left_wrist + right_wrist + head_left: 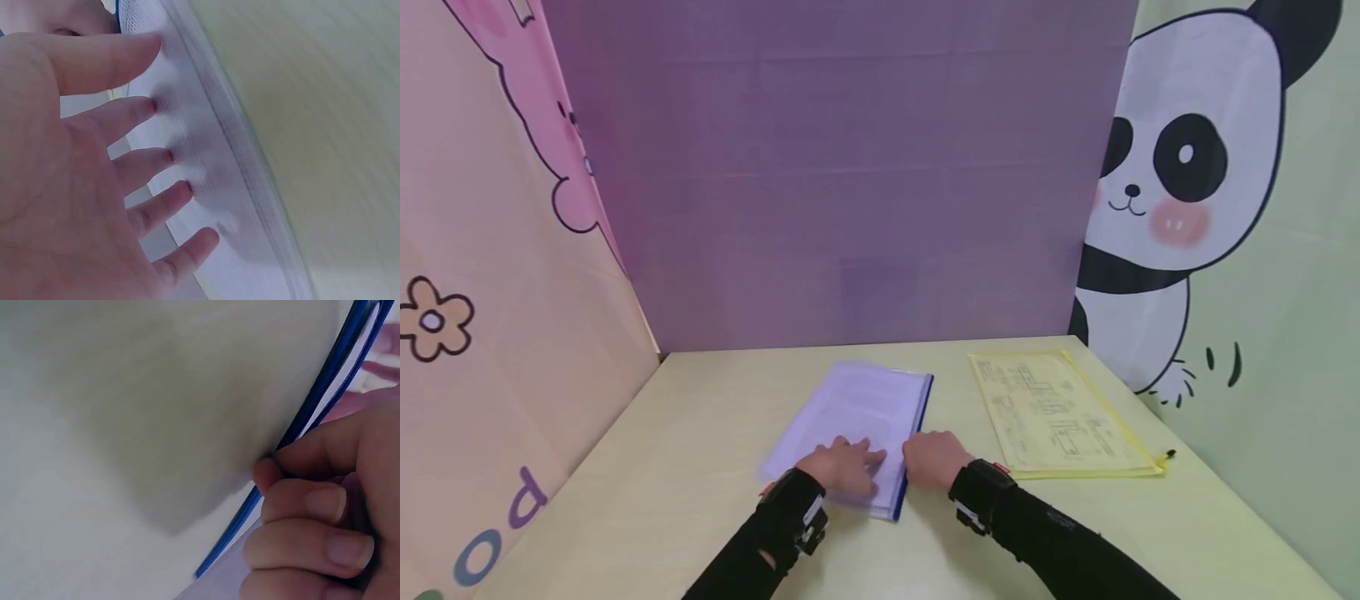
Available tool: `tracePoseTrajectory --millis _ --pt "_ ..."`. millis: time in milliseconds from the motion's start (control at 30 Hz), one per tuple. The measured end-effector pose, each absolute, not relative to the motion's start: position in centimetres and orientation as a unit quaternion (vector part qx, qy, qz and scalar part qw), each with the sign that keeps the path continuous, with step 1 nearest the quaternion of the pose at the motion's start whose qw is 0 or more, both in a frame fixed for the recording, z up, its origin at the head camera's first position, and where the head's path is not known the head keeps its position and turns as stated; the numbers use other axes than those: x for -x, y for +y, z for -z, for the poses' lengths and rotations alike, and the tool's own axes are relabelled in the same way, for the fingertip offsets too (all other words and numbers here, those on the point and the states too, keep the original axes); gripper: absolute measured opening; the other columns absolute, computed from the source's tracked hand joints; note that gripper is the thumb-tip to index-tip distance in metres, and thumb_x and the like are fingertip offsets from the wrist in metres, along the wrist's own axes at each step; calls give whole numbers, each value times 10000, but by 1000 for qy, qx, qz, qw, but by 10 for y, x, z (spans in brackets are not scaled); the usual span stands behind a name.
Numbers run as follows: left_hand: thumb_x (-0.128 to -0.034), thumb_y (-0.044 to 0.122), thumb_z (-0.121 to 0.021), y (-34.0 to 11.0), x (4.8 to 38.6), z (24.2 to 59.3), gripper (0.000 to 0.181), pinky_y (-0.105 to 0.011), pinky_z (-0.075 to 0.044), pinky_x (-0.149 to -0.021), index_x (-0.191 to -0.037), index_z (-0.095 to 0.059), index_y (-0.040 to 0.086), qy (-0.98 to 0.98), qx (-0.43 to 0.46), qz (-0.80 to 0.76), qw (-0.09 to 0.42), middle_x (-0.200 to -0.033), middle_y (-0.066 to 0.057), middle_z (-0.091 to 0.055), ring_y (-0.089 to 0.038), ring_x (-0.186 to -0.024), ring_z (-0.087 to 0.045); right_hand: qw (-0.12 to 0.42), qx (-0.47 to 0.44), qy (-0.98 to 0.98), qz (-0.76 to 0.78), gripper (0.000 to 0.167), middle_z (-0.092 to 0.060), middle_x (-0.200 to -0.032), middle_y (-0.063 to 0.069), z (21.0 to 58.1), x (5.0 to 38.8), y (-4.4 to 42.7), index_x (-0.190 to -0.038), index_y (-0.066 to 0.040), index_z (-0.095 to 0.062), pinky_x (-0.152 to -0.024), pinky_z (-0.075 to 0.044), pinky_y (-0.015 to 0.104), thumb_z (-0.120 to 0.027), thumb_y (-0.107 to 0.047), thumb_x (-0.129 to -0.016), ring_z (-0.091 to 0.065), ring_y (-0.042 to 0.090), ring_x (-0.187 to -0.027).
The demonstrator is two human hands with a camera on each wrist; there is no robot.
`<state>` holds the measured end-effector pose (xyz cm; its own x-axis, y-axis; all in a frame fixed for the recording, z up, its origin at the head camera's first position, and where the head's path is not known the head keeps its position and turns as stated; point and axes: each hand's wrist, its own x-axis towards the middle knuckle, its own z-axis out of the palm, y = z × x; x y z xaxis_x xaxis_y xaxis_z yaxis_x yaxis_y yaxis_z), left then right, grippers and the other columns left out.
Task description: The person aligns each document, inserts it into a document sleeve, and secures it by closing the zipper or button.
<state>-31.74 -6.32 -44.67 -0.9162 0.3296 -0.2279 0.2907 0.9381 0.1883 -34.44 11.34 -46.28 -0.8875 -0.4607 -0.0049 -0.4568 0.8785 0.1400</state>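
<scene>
A translucent zip document pouch (857, 392) with a blue zipper edge lies on the table, pale sheets inside it. My left hand (842, 467) rests on the pouch, and in the left wrist view its spread fingertips (203, 244) press into the surface. At the blue edge, my right hand (934, 460) pinches the zipper between thumb and forefinger, its other fingers curled. The right wrist view shows the blue zipper (325, 375) with its two sides parted and white paper between them. The zipper pull itself is hidden by the fingers.
A yellow zip pouch (1107, 404) holding a printed sheet lies at the right of the pale table (662, 467), its dark-tipped pull (1167, 458) at the near right corner. A purple panel (865, 167) stands behind the table, and printed cloth walls flank both sides.
</scene>
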Motion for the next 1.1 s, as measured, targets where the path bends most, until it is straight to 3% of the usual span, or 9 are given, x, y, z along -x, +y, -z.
tracePoseTrajectory --millis 167,400,600,1100 --pt "-903 492 -665 -61 313 449 650 -642 -298 -1120 -1507 -512 308 977 -161 -81 116 -1600 -51 -402 -371 -1452 -329 9 -214 -975 63 197 -552 -705 43 461 353 120 -780 -85 -638 -609 -537 419 -618 -180 -951 -523 209 -611" --pt "-934 564 -631 -56 309 451 651 -747 -240 -1093 -1518 -496 311 978 -136 -107 118 -1622 -65 -362 -454 -1479 -269 23 -208 -975 76 226 -596 -706 53 466 367 123 -747 -87 -622 -621 -550 446 -598 -167 -958 -557 219 -611" --pt "-933 587 -624 -51 307 450 652 -725 -297 -1077 -1518 -492 330 982 -122 -95 112 -1618 -49 -372 -429 -1474 -299 42 -223 -970 82 174 -631 -739 68 469 372 124 -785 -82 -649 -621 -560 453 -621 -157 -940 -596 229 -637" --pt "-920 578 -650 -48 305 447 646 -714 -344 -1048 -1506 -507 345 985 -111 -87 103 -1600 -38 -397 -418 -1460 -328 32 -259 -964 48 166 -568 -688 19 466 357 132 -790 -118 -622 -597 -523 418 -624 -158 -951 -510 184 -594"
